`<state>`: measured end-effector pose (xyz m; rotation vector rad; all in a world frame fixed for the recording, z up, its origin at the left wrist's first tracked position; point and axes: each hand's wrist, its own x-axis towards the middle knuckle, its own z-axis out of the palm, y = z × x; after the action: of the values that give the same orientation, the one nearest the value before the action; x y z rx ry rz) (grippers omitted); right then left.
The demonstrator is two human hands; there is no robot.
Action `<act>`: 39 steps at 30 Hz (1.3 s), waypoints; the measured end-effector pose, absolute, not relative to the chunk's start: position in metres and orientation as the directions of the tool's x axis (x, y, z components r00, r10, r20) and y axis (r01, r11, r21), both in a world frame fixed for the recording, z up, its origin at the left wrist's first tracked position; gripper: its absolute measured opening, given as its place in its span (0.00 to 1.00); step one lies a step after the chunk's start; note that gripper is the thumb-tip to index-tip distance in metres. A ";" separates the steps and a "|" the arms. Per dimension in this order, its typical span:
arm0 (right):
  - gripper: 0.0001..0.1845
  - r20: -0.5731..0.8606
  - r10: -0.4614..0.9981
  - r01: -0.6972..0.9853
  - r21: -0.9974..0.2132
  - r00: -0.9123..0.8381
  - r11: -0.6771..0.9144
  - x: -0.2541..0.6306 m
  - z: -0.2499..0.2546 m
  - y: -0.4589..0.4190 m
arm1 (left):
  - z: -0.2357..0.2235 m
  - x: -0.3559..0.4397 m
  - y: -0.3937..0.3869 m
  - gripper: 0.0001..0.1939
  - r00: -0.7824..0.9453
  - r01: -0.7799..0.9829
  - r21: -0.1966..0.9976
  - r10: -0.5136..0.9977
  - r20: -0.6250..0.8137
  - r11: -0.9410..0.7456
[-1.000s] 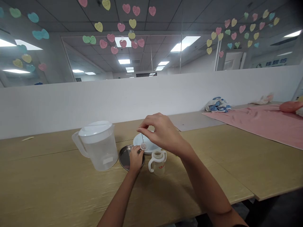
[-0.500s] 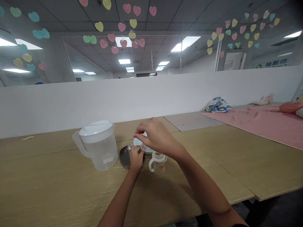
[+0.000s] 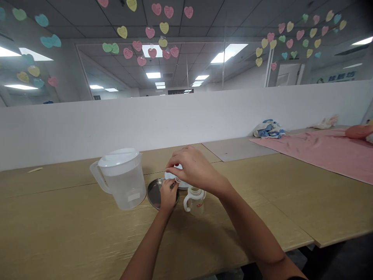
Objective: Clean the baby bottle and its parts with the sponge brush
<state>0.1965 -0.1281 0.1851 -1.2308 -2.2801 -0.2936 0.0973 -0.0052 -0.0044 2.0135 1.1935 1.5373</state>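
Two bare hands are doing fiddly little-parts work around the middle of the far edge of this light wood-look tabletop (image 3: 58,202). Right now, it looks like the step in hand is close fingertip handling of one tiny piece, and that calls for slow, careful pinching rather than any big move. That piece is a small translucent round disc (image 3: 177,179), held up in the air just above a shallow round steel tray (image 3: 154,193), with a thin metal-looking stem (image 3: 174,185) at its lower side. It's too small to make out much detail.

The left hand (image 3: 168,196) is bunched up, its fingers pinched around that stem. The right hand (image 3: 196,169) is curled over from above, fingertips right beside the disc, but I can't tell if it's actually gripping it.

Behind the right hand sits a white plate (image 3: 173,176). Just below it stands a clear two-handled baby bottle (image 3: 194,203) with no top on, and to the left is a clear plastic pitcher with a white lid (image 3: 122,190). Off to the right lies a pink cloth (image 3: 314,155).
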 end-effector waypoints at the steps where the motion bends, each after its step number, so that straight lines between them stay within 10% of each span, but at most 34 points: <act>1: 0.11 0.539 0.715 0.825 -0.063 -0.446 0.562 0.197 0.185 -0.128 | -0.005 0.097 -0.005 0.11 0.063 0.413 0.694 0.779 0.624 -0.589; 39: 0.10 0.379 0.805 0.763 -0.298 -0.457 0.574 0.205 0.176 -0.115 | -0.003 0.096 -0.006 0.10 0.104 0.504 0.638 0.774 0.625 -0.583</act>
<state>0.2052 -0.1149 0.1763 -1.2547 -2.3266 0.1153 0.0964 -0.0064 -0.0033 2.1200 1.2675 1.4702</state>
